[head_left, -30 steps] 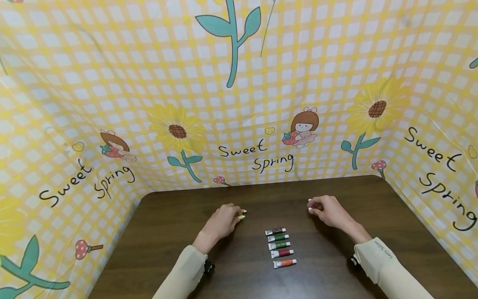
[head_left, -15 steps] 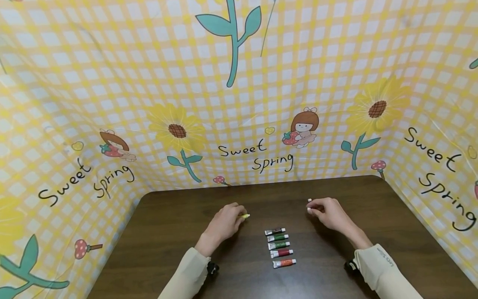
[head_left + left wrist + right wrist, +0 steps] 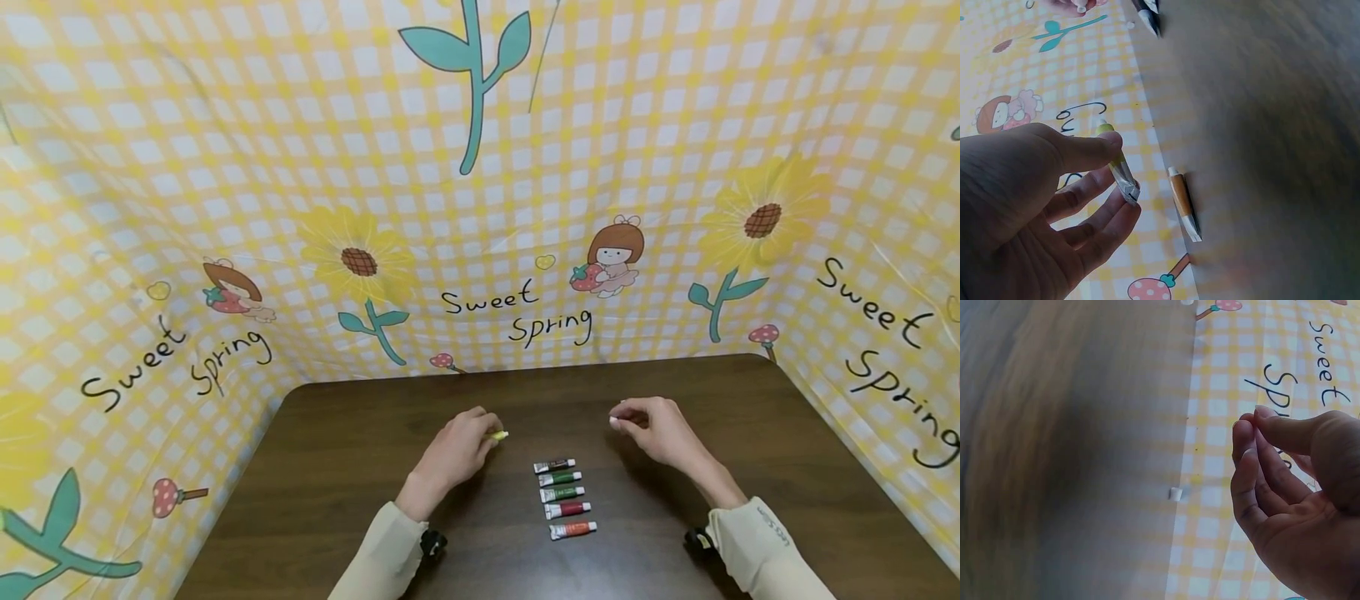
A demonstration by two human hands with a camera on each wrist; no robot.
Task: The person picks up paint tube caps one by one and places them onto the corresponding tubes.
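Note:
My left hand pinches a small yellow paint tube between thumb and fingers, above the table's left side. Its nozzle end points right in the head view. Beneath that hand in the left wrist view, an orange-yellow paint tube lies on the table. My right hand has thumb and fingertips together on a tiny white cap; in the right wrist view the fingers hide it. Another white cap lies on the table near this hand.
Several paint tubes lie in a column at the table's middle: black, two green, including the upper one, dark red and orange. Checked cloth walls the brown table at the back and sides.
My left hand has shifted right with the yellow tube; a second pale end beside it no longer shows. My right hand has moved slightly left. The column of tubes stays put.

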